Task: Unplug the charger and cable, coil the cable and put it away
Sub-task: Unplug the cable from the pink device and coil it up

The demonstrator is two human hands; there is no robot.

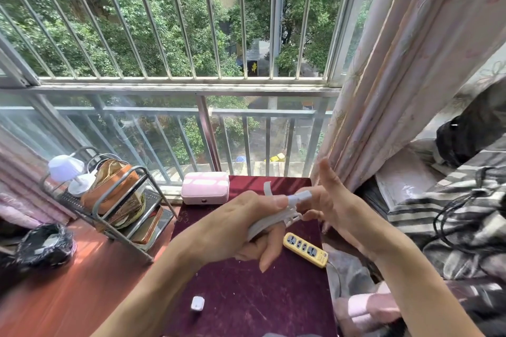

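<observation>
My left hand (pixel 241 230) grips a bundle of looped white cable (pixel 273 220) above the dark red table (pixel 246 295). My right hand (pixel 336 205) pinches the cable's end at the bundle's right side, its other fingers spread upward. A loose end of cable sticks up behind the bundle. The small white charger (pixel 197 303) lies unplugged on the table near the front. A yellow power strip (pixel 305 249) lies to the right under my hands, its sockets bare.
A pink case (pixel 205 188) stands at the table's far edge. On the left, a metal rack (pixel 120 216) holds an orange bag and a small white lamp (pixel 68 172). A black bowl (pixel 45 245) sits far left. Curtain and striped bedding with black cords lie to the right.
</observation>
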